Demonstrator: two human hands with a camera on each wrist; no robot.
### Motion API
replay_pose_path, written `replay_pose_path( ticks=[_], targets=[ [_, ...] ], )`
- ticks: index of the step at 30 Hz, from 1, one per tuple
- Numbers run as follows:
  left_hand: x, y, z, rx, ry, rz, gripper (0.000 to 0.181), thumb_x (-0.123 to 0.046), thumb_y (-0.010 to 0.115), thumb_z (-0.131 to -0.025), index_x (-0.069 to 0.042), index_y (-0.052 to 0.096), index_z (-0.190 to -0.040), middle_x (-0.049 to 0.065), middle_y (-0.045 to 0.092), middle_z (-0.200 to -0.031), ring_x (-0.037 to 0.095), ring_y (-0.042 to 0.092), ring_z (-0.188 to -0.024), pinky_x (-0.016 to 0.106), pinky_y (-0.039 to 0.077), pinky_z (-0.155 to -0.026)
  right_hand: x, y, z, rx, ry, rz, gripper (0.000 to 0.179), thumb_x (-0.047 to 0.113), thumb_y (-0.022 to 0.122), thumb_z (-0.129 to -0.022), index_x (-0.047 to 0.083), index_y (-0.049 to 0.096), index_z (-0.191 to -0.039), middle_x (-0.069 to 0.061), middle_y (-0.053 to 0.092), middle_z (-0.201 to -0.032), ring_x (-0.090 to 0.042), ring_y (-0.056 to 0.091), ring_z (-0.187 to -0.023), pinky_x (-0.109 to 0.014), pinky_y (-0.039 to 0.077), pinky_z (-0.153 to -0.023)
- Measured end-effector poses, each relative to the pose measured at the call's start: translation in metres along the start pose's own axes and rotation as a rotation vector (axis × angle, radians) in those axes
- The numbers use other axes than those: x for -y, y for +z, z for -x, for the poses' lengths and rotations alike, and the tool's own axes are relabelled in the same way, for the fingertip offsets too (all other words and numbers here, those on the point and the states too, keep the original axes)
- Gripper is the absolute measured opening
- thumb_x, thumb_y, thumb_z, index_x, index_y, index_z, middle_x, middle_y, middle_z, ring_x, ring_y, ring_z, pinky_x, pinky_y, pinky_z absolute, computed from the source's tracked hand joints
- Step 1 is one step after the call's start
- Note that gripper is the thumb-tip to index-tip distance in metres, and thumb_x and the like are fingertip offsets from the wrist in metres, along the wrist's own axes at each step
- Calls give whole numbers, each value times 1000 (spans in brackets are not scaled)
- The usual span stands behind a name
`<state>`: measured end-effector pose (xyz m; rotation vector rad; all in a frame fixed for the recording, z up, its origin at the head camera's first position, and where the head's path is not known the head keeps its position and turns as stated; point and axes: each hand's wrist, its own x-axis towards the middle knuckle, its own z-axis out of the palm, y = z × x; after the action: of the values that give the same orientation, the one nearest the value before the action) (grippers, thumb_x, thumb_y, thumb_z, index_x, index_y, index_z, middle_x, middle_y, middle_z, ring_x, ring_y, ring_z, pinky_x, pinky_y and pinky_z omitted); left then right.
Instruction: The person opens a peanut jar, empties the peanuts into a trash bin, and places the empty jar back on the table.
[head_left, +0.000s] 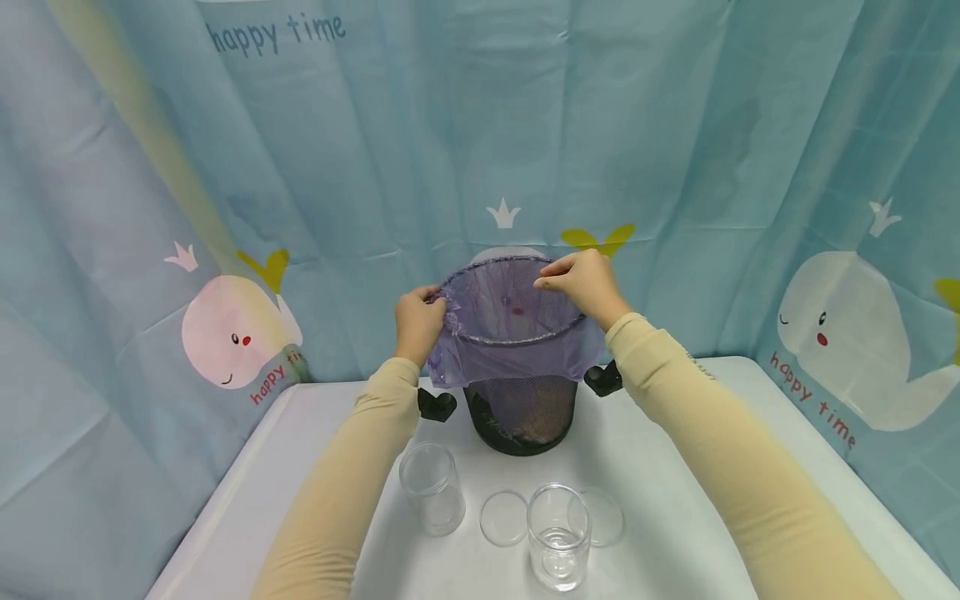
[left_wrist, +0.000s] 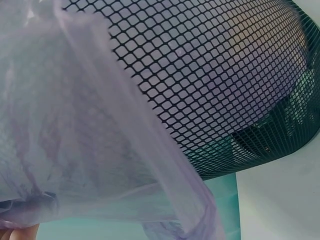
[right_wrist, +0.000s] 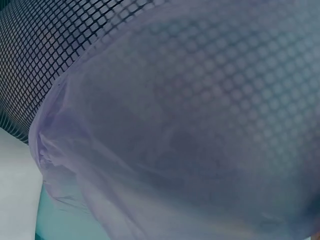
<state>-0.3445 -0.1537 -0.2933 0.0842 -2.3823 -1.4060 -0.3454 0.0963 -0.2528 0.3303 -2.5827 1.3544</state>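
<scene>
A black mesh wastebasket point(head_left: 522, 417) stands at the back of the white table, lined with a thin purple trash bag point(head_left: 517, 362). The bag's top is folded over the rim and hangs down outside, seen close in the left wrist view as a loose sheet point(left_wrist: 85, 115) over the mesh. At the rim's left side my left hand point(head_left: 420, 321) pinches the bag's gathered edge. My right hand point(head_left: 588, 283) is over the right part of the rim, thumb and fingertips close together above the opening, with nothing visible between them. Purple film point(right_wrist: 175, 140) fills most of the right wrist view.
Nearer me on the white table point(head_left: 300, 467) stand a glass jar point(head_left: 433, 492) at left and another clear glass jar point(head_left: 558, 542) at right. Two clear round lids point(head_left: 504, 518) lie by them. Blue whale-print curtains point(head_left: 420, 125) enclose the table's back and sides.
</scene>
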Motion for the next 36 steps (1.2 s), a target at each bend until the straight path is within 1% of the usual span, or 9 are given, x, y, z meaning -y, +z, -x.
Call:
replay_pose_path(
  ticks=[5, 9, 11, 13, 15, 19, 21, 30, 36],
  targets=[
    [0, 1, -1, -2, -10, 4, 38, -11, 55, -98, 1, 60, -134, 20, 63, -133, 31, 63, -117, 35, 53, -81, -5, 3, -1, 21, 11, 20, 34, 24, 78, -87, 3, 75, -113, -17, 72, -119, -32, 66, -111, -46, 55, -96],
    [0, 1, 0, 3, -12, 3, 38, -10, 55, -98, 1, 60, -134, 20, 63, -133, 31, 65, -112, 31, 52, -75, -10, 6, -1, 42, 30, 31, 34, 24, 78, -87, 4, 75, -114, -17, 72, -120, -32, 66, -111, -46, 55, -98],
    [0, 1, 0, 4, -13, 1, 38, -10, 55, -98, 1, 60, -134, 20, 63, -132, 31, 65, -108, 28, 49, -71, -12, 6, -1, 42, 32, 28, 33, 23, 78, -87, 4, 75, -113, -17, 72, -119, -32, 66, -111, -46, 55, -98],
    [1, 1, 0, 4, -14, 4, 38, -10, 54, -98, 1, 60, -134, 21, 63, -132, 31, 65, -105, 27, 47, -68, -12, 6, -1, 36, 27, 24, 32, 22, 78, -86, 4, 75, -112, -17, 72, -118, -32, 67, -110, -46, 55, -97],
    [1, 2, 0, -1, -12, -2, 38, -11, 54, -98, 1, 60, -134, 20, 63, -132, 30, 65, -107, 29, 49, -71, -13, 7, -1, 33, 21, 23, 32, 21, 78, -86, 3, 75, -112, -18, 72, -118, -32, 67, -110, -46, 55, -97],
    [0, 2, -1, -6, -11, 1, 38, -11, 55, -98, 1, 60, -134, 21, 63, -132, 32, 63, -114, 36, 54, -81, -13, 7, -2, 33, 13, 24, 31, 21, 78, -87, 2, 75, -112, -18, 72, -117, -32, 67, -110, -46, 55, -97],
    [0, 2, -1, -5, -13, 3, 38, -11, 54, -98, 1, 60, -134, 21, 63, -132, 33, 63, -116, 37, 54, -83, -13, 7, -2, 37, 11, 28, 31, 21, 77, -87, 3, 75, -112, -18, 72, -117, -32, 67, -110, -46, 55, -97],
    [-1, 1, 0, -7, -5, 1, 38, -11, 54, -98, 1, 60, -134, 21, 64, -131, 31, 65, -112, 31, 51, -76, -13, 7, -3, 49, 13, 26, 32, 20, 76, -88, 2, 74, -115, -18, 72, -118, -32, 66, -113, -46, 54, -99],
    [-3, 1, 1, -6, -5, -14, 38, -11, 53, -99, 0, 60, -135, 20, 65, -130, 28, 66, -100, 24, 44, -65, -13, 8, -4, 46, -3, 68, 29, 18, 75, -89, 3, 75, -114, -17, 73, -116, -32, 67, -110, -46, 55, -97]
  ],
)
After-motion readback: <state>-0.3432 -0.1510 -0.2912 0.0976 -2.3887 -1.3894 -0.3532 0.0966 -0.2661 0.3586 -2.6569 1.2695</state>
